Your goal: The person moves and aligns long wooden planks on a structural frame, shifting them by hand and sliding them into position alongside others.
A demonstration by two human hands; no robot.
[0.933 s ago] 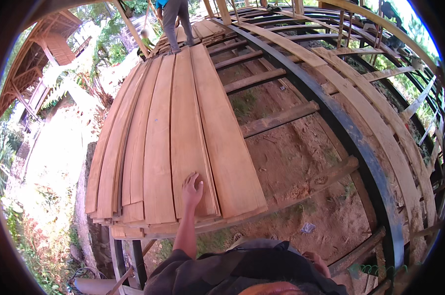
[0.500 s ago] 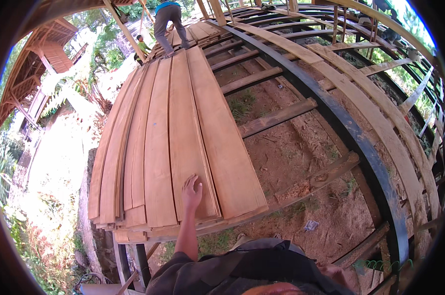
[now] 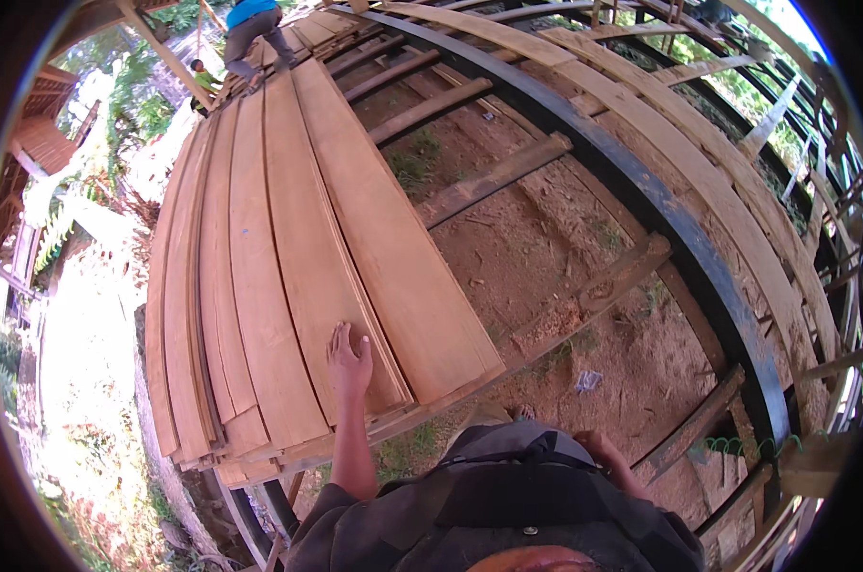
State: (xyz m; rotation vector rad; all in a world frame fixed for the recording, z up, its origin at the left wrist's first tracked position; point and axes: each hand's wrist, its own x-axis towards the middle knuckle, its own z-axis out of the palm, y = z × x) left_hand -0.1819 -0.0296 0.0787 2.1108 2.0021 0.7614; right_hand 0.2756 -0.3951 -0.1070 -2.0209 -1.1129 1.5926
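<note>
My left hand [image 3: 349,360] rests open on a wide reddish-brown plank [image 3: 308,296], close to its near end, with the fingers lying on the wood. To its right lies another broad plank [image 3: 393,238], and more long planks [image 3: 247,315] lie side by side and partly stacked to its left. Beside my waist, over the ground, hangs my right hand [image 3: 598,448]; its fingers are partly hidden and too small to read. No tool shows in either hand.
Dark joists [image 3: 498,176] cross open gaps above bare earth [image 3: 546,248] on the right. A curved black beam [image 3: 641,181] runs past them, with pale boards [image 3: 698,143] beyond. At the far end a person in blue [image 3: 252,29] bends over the planks, near another person [image 3: 203,76].
The view has turned, so the planks and far people sit further left and higher. My right hand now shows clearly beside my waist. My left hand remains on the plank.
</note>
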